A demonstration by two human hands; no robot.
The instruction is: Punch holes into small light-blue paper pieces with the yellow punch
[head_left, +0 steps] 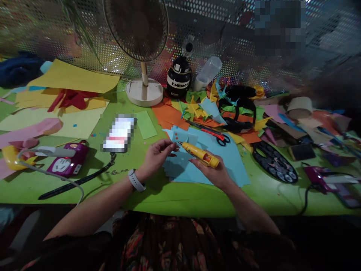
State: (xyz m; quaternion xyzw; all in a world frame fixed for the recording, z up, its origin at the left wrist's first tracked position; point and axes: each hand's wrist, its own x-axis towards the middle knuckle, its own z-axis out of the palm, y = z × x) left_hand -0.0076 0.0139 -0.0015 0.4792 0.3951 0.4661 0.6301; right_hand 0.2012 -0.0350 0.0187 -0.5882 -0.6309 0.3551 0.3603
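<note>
In the head view my right hand [214,172] is wrapped round a thick yellow pen-shaped tool [194,150]. It has a thin dark tip and a reddish patch near its wide end, and it points up and left. My left hand [158,156] is closed, its fingertips pinched together just left of the tip; what they hold, if anything, is too small to make out. Under both hands lie light blue paper sheets [231,171], with small red dots [176,136] near the tip. Scissors with red and black handles [217,134] rest on the sheets' upper right.
A desk fan [144,92], a black bottle [179,81] and a tipped clear bottle [210,69] stand behind. Folded paper pieces [196,107] heap beside a black headset [239,122]. Left are a phone [118,131] and a purple device [67,160]; right, a dark oval palette [273,162].
</note>
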